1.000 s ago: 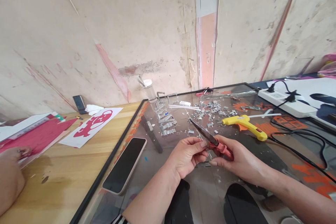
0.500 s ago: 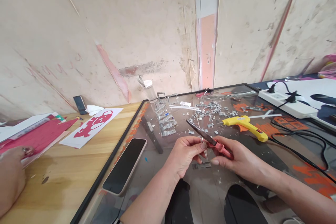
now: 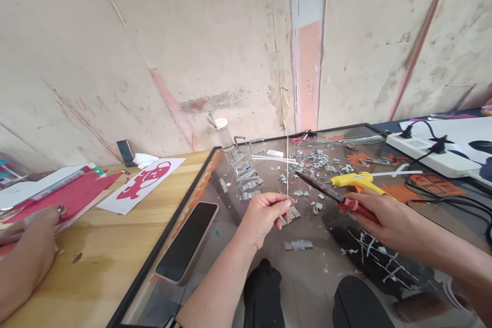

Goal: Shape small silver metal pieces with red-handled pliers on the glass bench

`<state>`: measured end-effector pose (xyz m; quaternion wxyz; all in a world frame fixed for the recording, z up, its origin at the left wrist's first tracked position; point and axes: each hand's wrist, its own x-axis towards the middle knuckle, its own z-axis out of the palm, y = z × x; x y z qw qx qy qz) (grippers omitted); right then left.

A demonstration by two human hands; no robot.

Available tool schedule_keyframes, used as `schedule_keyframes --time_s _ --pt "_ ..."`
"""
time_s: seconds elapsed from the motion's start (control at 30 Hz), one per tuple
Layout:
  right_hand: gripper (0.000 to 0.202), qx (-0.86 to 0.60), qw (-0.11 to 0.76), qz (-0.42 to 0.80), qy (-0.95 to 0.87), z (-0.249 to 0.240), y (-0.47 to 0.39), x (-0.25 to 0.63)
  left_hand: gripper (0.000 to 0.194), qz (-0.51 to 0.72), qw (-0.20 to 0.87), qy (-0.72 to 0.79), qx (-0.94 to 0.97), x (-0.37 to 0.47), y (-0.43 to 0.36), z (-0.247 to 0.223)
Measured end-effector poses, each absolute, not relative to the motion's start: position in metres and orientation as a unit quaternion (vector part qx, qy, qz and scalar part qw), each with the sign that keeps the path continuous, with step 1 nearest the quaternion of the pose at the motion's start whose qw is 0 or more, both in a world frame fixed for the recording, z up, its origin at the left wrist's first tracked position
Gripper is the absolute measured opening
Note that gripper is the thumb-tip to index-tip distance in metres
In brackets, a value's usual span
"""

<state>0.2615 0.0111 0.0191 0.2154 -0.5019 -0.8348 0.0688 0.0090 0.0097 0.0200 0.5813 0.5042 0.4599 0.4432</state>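
Over the glass-topped table, my left hand (image 3: pixel 265 215) pinches a thin straight wire (image 3: pixel 288 164) that stands nearly upright. Small flat metal pieces (image 3: pixel 291 214) show just behind its fingertips; whether they touch the fingers I cannot tell. My right hand (image 3: pixel 374 210) is wrapped round the red handles of a pair of long-nosed pliers (image 3: pixel 322 185). The dark jaws point up and left, apart from the wire. Below the left fingertips a short flat metal strip (image 3: pixel 299 245) lies on the glass. Many small silvery metal pieces (image 3: pixel 317 160) are scattered beyond both hands.
A yellow glue gun (image 3: pixel 355 180) lies behind my right hand, near a white power strip (image 3: pixel 434 152) and black cables. To the left are a phone (image 3: pixel 188 241), a red paper cutout (image 3: pixel 144 182) and another person's hand (image 3: pixel 42 225). A clear bottle (image 3: pixel 223 133) stands by the wall.
My right hand has moved right with the pliers, away from my left hand. The wire in my left hand now stands upright and clear of the jaws. The view has shifted slightly.
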Motion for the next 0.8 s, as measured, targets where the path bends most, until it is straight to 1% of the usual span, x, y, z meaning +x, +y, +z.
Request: schedule_keyframes --time_s 0.1,0.2,0.27,0.43,0.53,0.63,0.8 --pt "0.027 -0.519 0.146 0.039 -0.842 0.012 0.014 0.267 0.026 0.448 0.580 0.461 0.500 0.007 0.011 0.020" --pt "0.030 -0.544 0.110 -0.025 -0.831 0.006 0.014 0.271 0.026 0.439 0.584 0.463 0.502 0.007 0.010 0.021" --pt "0.034 -0.550 0.100 -0.043 -0.828 0.003 0.014 0.272 0.025 0.431 0.589 0.463 0.503 0.008 0.010 0.021" --pt "0.040 -0.549 0.102 -0.014 -0.829 0.003 0.013 0.276 0.024 0.425 0.590 0.464 0.505 0.010 0.010 0.022" --pt "0.039 -0.542 0.111 0.012 -0.833 0.002 0.013 0.278 0.024 0.432 0.590 0.459 0.504 0.011 0.009 0.022" --pt "0.037 -0.539 0.122 0.013 -0.833 -0.002 0.011 0.279 0.024 0.433 0.590 0.458 0.505 0.013 0.008 0.021" --pt "0.034 -0.525 0.122 0.060 -0.840 0.001 0.010 0.270 0.026 0.397 0.581 0.447 0.552 0.016 0.006 0.014"
